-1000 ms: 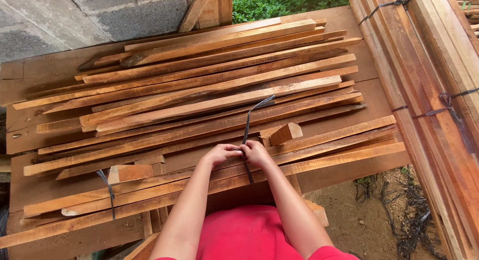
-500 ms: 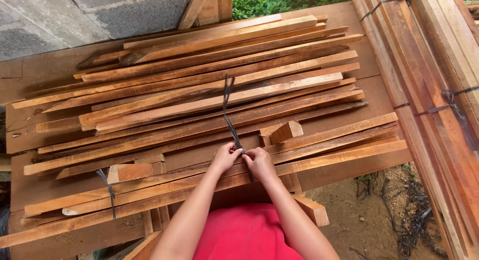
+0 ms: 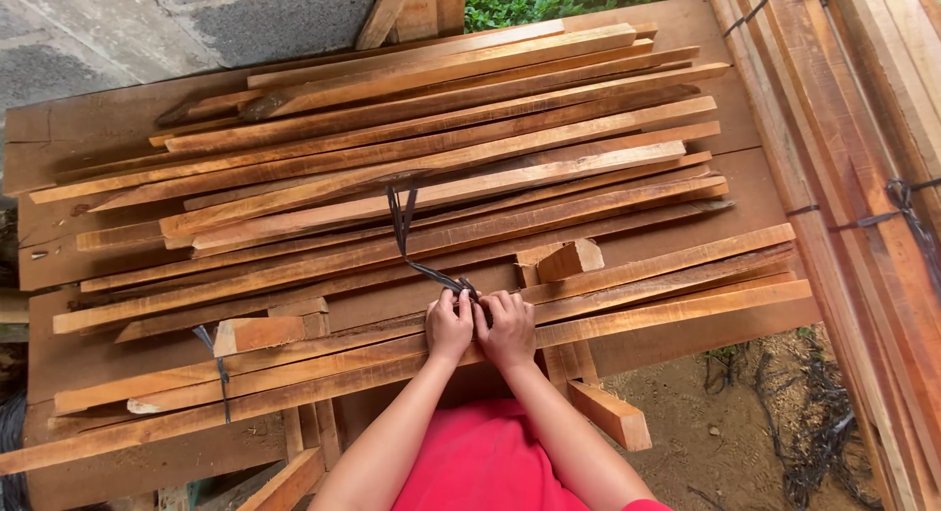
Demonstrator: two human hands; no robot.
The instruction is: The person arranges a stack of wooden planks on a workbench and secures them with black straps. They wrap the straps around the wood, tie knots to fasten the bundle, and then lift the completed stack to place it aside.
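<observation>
My left hand (image 3: 448, 324) and my right hand (image 3: 508, 327) are side by side, both pinching a dark strap (image 3: 402, 227) at a knot on a near bundle of long wooden slats (image 3: 676, 286). The strap's loose ends trail up and to the left over the slats behind. The near bundle lies across a wooden table (image 3: 98, 129) at its front edge. A second dark strap (image 3: 222, 369) wraps the same bundle further left. A short wooden block (image 3: 569, 259) rests just right of my hands.
A wide pile of loose slats (image 3: 441, 148) covers the table behind my hands. Tied bundles of long boards (image 3: 843, 129) run along the right side. A short offcut (image 3: 610, 415) sticks out below the table. Dirt ground with black strap scraps (image 3: 814, 452) lies at lower right.
The strap's loose ends have swung from upper right to the left. My hands have stayed on the knot, close together.
</observation>
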